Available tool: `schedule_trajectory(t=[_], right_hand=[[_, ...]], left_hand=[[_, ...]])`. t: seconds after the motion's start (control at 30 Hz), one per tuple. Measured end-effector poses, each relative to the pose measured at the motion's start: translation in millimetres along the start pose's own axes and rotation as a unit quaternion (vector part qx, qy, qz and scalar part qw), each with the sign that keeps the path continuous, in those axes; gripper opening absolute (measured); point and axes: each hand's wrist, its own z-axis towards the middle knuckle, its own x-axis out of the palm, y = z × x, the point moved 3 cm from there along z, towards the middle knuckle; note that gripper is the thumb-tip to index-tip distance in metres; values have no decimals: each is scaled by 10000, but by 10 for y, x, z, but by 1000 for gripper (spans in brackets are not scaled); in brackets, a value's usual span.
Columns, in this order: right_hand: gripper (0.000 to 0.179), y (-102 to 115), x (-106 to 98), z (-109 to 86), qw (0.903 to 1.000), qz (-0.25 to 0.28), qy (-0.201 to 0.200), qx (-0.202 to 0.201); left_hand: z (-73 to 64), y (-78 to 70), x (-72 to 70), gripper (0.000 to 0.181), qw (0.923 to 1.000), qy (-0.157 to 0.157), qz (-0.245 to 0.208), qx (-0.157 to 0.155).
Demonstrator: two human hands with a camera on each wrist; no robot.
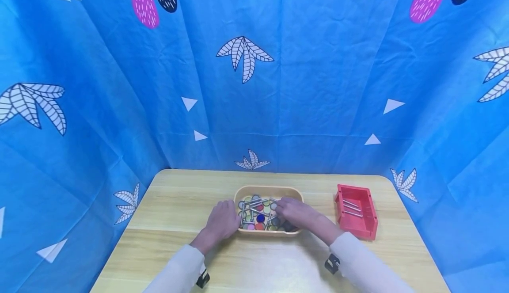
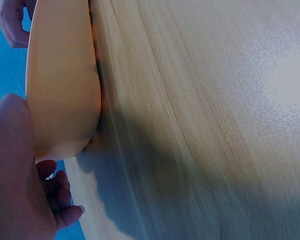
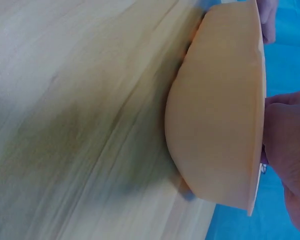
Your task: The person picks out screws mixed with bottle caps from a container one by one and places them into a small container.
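A peach plastic tub [image 1: 268,234] is being gripped at its left end by the left hand [image 1: 223,218]: the rim is being held at the thumb side while the other fingers are being curled beyond the end wall. The tub is probably being steadied this way, since its loose contents are being worked among by the other hand.

The right hand [image 1: 295,212] is being held low over the tub's right part, its fingers being bent down inside the rim. The fingertips are being hidden by the hand in the head view and by the wall in the right wrist view, so whether anything is being pinched cannot be told.

Metal screws [image 1: 260,212] are lying crosswise over coloured discs [image 1: 260,218] in the tub, and the mixture is being contained by its raised walls.

The tub is standing on the wood-grain table [image 1: 175,222], between both arms, where it is apparently being made easy to reach. Well to its right, a red plastic bin [image 1: 366,231] is standing near the right forearm. A few more screws [image 1: 351,207] are lying roughly side by side in it, with no discs being seen among them; they are seemingly being grouped by kind.
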Motion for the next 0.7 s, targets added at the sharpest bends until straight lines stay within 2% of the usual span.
schedule_trajectory(t=[0.27,0.43,0.6,0.7], right_hand=[[24,-57,-94,-69,9984,-77,-546,98],[18,-99,-157,-119,9978,140,-580,273],[21,-165,-227,-201,9949,498,-746,456],[25,-204,-268,-261,9938,539,-821,522]], left_hand=[[-1,-8,-4,27,9999,94,31,-41],[5,-5,5,27,9998,151,78,-40],[4,-12,1,26,9999,117,119,-14],[0,-11,2,24,9999,31,121,20]])
